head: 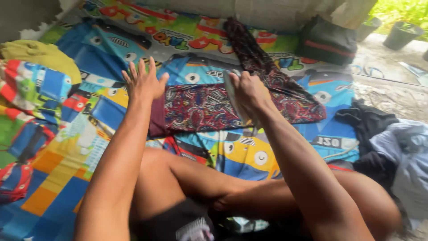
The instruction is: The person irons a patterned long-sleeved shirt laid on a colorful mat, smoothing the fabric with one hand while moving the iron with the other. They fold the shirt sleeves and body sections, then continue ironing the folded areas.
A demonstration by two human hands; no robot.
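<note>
Pressing flat with the left hand, fingers spread wide, on the left end of a dark red paisley cloth lying on a bright cartoon-printed sheet. Gripping a pale iron-like object in the right hand, fingers curled tight around it, over the middle of the cloth. Running left to right with its long axis, then angling up toward the wall at the far end. Resting near a dark clothes pile at right.

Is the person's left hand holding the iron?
No, the left hand is open with fingers spread at the edge of the patterned red cloth, while the right hand grips the iron.
</note>
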